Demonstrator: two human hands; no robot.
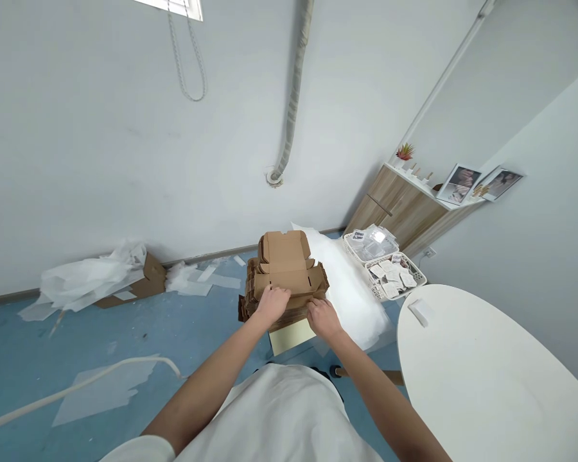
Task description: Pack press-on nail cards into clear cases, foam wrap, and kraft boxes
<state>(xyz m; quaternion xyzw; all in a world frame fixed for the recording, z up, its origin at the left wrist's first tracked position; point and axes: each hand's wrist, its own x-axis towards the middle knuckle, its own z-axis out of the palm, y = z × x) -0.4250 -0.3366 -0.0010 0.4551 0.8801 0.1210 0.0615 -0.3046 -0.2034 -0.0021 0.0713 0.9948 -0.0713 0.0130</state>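
A pile of brown die-cut cardboard box blanks (251, 292) stands low in front of me. On top lies a cardboard box (289, 266), unfolded, its far panel and side flaps spread. My left hand (273, 304) is closed on the near part of this box, fingers curled over the cardboard. At its near right corner my right hand (323, 317) is closed too, fingertips tucked at the edge. Just what lies under the fingers of each hand is hidden. A pale yellow surface (291, 338) shows below the pile, between my forearms.
White foam sheeting (351, 289) lies right of the pile. Beyond it stand two white baskets (373, 293) of cards and small packets. A white round table (491, 372) is at right, a wooden cabinet (397, 208) behind. Wrapping scraps (94, 276) and a hose (91, 382) lie at left.
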